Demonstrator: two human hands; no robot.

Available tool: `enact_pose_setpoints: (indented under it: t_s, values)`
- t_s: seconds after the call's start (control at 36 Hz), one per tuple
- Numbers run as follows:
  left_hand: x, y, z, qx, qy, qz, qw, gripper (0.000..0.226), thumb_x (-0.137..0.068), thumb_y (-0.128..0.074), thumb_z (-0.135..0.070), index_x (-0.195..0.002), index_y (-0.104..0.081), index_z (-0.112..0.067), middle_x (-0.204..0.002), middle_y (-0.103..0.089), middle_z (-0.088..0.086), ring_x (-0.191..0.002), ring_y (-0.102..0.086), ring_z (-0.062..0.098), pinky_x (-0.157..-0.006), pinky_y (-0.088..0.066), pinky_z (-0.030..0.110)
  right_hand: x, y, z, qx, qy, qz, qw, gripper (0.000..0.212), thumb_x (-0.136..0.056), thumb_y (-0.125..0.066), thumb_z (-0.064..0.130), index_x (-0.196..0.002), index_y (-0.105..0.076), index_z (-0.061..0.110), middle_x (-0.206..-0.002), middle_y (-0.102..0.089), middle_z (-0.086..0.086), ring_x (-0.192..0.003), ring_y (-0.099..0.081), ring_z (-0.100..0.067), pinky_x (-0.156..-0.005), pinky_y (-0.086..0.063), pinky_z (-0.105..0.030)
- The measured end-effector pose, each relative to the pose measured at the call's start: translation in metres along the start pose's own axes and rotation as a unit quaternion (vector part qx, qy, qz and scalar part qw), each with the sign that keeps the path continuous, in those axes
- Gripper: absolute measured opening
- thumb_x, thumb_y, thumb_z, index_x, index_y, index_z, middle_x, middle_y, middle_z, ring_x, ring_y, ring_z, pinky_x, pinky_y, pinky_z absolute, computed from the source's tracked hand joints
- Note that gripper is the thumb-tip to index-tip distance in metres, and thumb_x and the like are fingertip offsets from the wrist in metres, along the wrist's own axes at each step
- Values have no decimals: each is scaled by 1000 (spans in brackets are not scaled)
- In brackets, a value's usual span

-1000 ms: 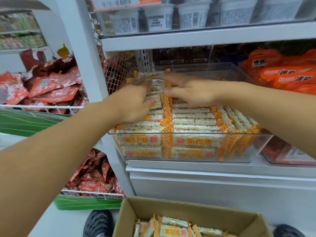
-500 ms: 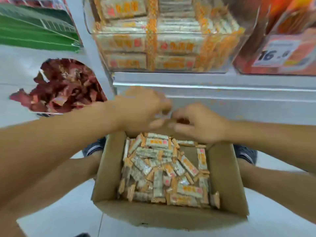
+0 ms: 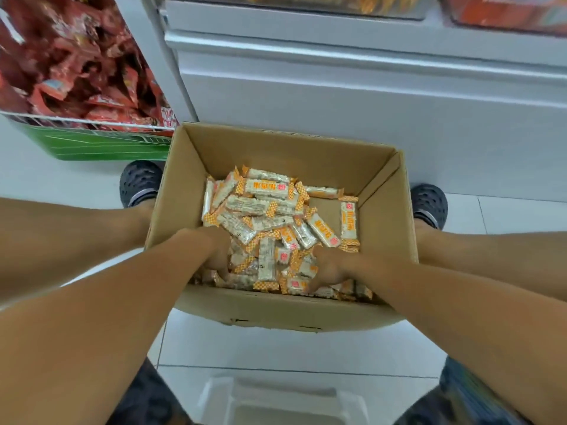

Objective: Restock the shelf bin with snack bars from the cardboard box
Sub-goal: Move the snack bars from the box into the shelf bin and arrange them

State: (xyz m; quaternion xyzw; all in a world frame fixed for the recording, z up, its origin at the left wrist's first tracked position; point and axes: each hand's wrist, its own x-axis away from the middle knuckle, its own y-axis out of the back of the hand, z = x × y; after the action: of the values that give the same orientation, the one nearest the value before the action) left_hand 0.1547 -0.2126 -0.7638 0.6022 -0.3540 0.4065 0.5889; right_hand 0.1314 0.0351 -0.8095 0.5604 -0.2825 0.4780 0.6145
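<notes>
The person looks straight down into an open cardboard box (image 3: 277,148) that sits on the pale tiled floor (image 3: 291,351) between 2 dark perforated shoes (image 3: 139,182). A loose heap of snack bars (image 3: 276,216) in white wrappers with orange checked ends covers most of the box bottom, lying at all angles, with a bare patch of cardboard toward the far right corner.

Both of the person's hands are down inside the box at its near wall. The left hand (image 3: 216,256) presses into the near-left part of the heap, fingers curled downward among the bars; the right hand (image 3: 329,266) lies on the near-right part, fingers spread and bent over several wrappers. Each hand touches the bars, but the fingertips are buried and the frame is slightly blurred, so whether either hand has actually closed around a bar cannot be told.

Beyond the box rises the white base of the shelving unit (image 3: 352,96). At the top edge, only the lower strip of the clear shelf bin (image 3: 337,6) shows, with orange-ended bars inside. To the left, a wire basket (image 3: 89,122) holds red snack packets (image 3: 70,62) above a green panel.
</notes>
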Motion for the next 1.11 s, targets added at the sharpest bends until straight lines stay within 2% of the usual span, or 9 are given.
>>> enact_pose_setpoints:
  t_s: [0.14,0.36,0.44,0.53,0.64,0.69,0.92,1.03,1.11]
  values:
    - [0,-8,-9,28,30,14,999,27,-91,-66,-33,-87,-68,-7,-66,-67,4,-47,-60,18,-49,-50,23,-9,-4,5,35,20,21,999,43,-84,-75,48,-85,-60,7,-74,-57,-7,-63,-53,-19,-55,-40,-28]
    - [11,20,-22,142,19,52,988,41,-94,-49,-32,-89,-69,3,-81,-75,11,-64,-62,23,-65,-53,28,-6,3,-1,28,5,78,997,58,-82,-73,52,-107,-64,0,-110,-61,-12,-95,-61,-28,-72,-48,-33]
    - [17,40,-28,277,-10,20,961,50,-85,-66,-53,-95,-67,-4,-82,-69,7,-68,-70,23,-69,-58,31,-1,6,-4,-16,-10,111,994,52,-82,-71,54,-101,-66,6,-119,-64,-12,-90,-59,-20,-65,-45,-29]
    - [27,56,-31,347,-75,46,934,74,-63,-88,-48,-119,-63,-7,-97,-72,4,-92,-75,23,-86,-60,38,7,16,-9,-156,-20,127,979,55,-87,-71,45,-133,-55,18,-143,-46,2,-125,-50,-21,-74,-52,-29]
    - [22,56,-30,498,-110,-6,860,111,-66,-91,-11,-153,-23,-4,-88,-75,10,-71,-73,15,-66,-62,31,18,45,-20,-365,-12,157,918,28,-93,-65,27,-113,-59,9,-86,-71,-5,-69,-65,-17,-63,-56,-28]
    - [17,52,-32,550,-86,-73,827,105,-72,-88,-17,-152,-23,-3,-70,-69,6,-52,-63,9,-48,-55,23,22,56,-26,-454,12,151,878,21,-92,-65,21,-105,-62,4,-82,-71,-12,-72,-66,-21,-67,-60,-31]
    - [0,43,-23,708,5,-170,685,61,-81,-80,-30,-133,-53,-9,-84,-52,0,-57,-53,12,-43,-50,20,4,70,-27,-499,63,-11,864,104,-47,-96,52,-139,-54,24,-137,-49,-1,-126,-41,-23,-110,-32,-53]
    - [2,42,-26,745,-11,-123,655,55,-89,-72,-15,-138,-48,-10,-114,-52,3,-73,-68,18,-59,-59,23,16,75,-3,-450,153,-122,871,39,-78,-83,25,-113,-66,18,-101,-69,-3,-82,-62,-14,-64,-50,-23]
    - [8,40,-36,762,-49,-84,641,36,-98,-60,-20,-132,-54,-15,-116,-67,10,-77,-72,24,-60,-60,29,16,80,16,-385,216,-199,875,26,-80,-82,16,-102,-69,19,-92,-72,-2,-72,-65,-11,-56,-50,-20]
